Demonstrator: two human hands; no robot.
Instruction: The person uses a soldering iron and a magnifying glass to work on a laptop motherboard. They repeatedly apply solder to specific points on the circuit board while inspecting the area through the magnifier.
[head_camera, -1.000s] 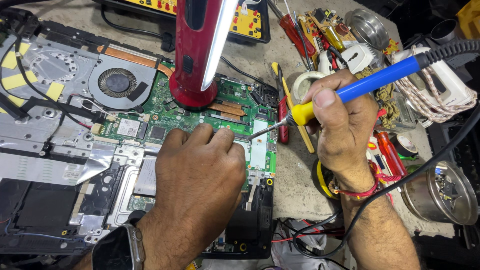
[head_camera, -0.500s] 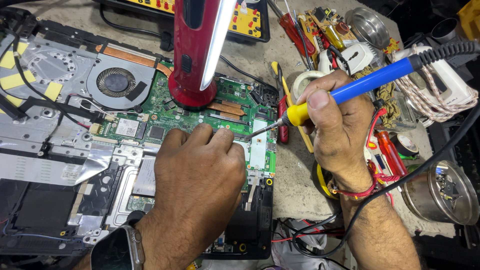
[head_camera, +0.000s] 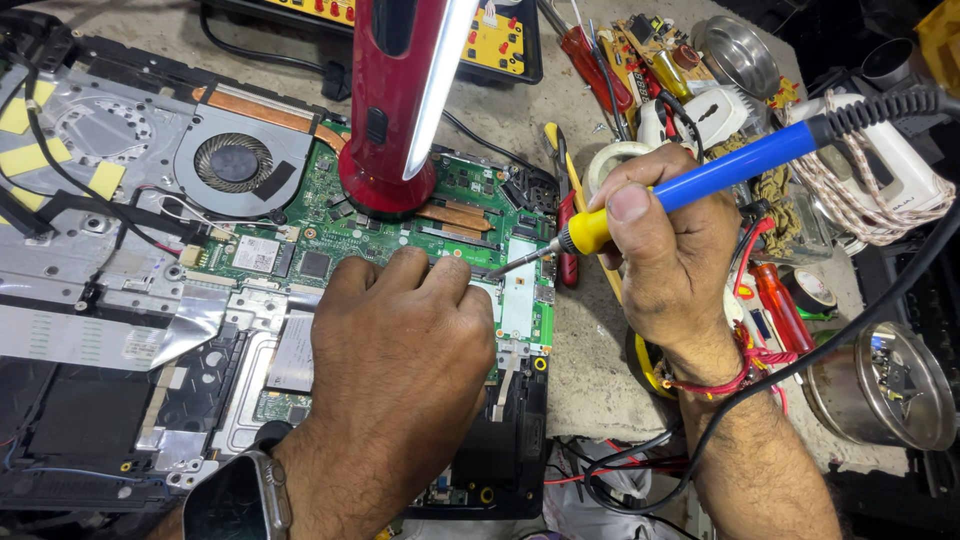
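An opened laptop lies before me with its green motherboard (head_camera: 330, 235) and round cooling fan (head_camera: 232, 162) exposed. My left hand (head_camera: 400, 350) rests palm down on the board, fingertips curled near its right middle part; a dark watch sits on that wrist. My right hand (head_camera: 665, 250) grips a soldering iron (head_camera: 700, 180) with a blue handle and yellow collar. Its metal tip points left and touches the board just beside my left fingertips. A red torch lamp (head_camera: 400, 100) stands upright on the board behind my left hand.
A yellow and black meter (head_camera: 490, 35) lies at the back. Right of the laptop are screwdrivers (head_camera: 580, 55), a tape roll (head_camera: 610, 160), a small circuit board (head_camera: 650, 40), a metal tin (head_camera: 885, 385) and a white tool wrapped in cord (head_camera: 880, 170). The iron's black cable (head_camera: 800, 370) runs under my right forearm.
My right hand has lowered the soldering iron's tip slightly down and left, closer to my left fingertips. My left hand has stayed in place.
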